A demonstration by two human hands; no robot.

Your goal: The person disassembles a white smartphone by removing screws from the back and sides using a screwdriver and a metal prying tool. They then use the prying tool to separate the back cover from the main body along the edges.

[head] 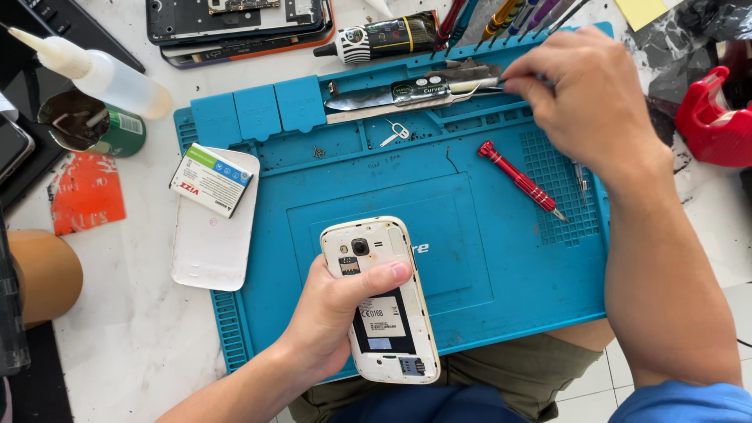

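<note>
Left hand wrapped around a white phone, back cover off, battery bay bare. Thumb pressed across the phone's back just below the camera lens; remaining fingers curled under and hidden behind the body. Phone held over the near edge of the blue mat, tilted a little, lens end farthest from the wrist.

Right hand stretched to the far side of the mat, fingers pinched together at the end of a slim tool in the mat's top tray. Fingertips closed on or right against that tool; actual grip impossible to judge, since the knuckles cover the contact. Tweezers just past the fingertips, toward the left, in the same tray.

Below the right palm, a red screwdriver lying slantwise on the mat, apart from the hand. Small metal pin farther left of the fingertips, on the mat. Row of screwdrivers just beyond the knuckles, off the mat's far edge, with a black glue tube beside them.

Left of the left hand, well apart: white back cover lying half on the mat, battery resting on its upper end. Farther out, a clear squeeze bottle, a green tin, and an orange card. Red tape dispenser to the right of the right wrist.
</note>
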